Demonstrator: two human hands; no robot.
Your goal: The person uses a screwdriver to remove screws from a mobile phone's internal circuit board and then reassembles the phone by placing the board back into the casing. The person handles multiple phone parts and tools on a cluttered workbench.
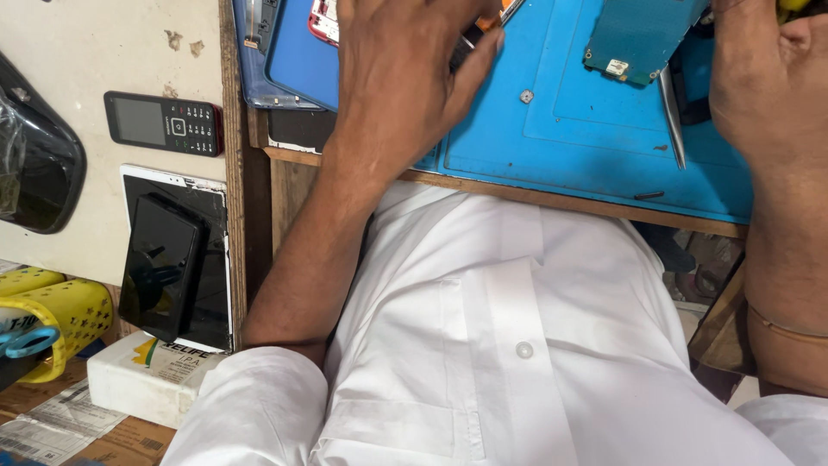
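Note:
My left hand (405, 78) reaches over the blue work mat (561, 129), its fingers curled around a small dark and orange object (473, 36) at the top edge; what that object is I cannot tell. My right hand (768, 78) rests at the mat's right side, and something yellow (792, 7) shows above its fingers at the frame edge. Between the hands lies a green circuit board (634, 39). Metal tweezers (673, 116) lie just below the board, close to my right hand. My white shirt (517, 345) fills the lower frame.
A dark keypad phone (164, 122) lies on the pale side surface at left. Below it a black smartphone (159, 266) rests on a cracked white tablet (220, 259). A white box (142, 384), a yellow perforated holder (65, 315) and a small screw (526, 97) are also here.

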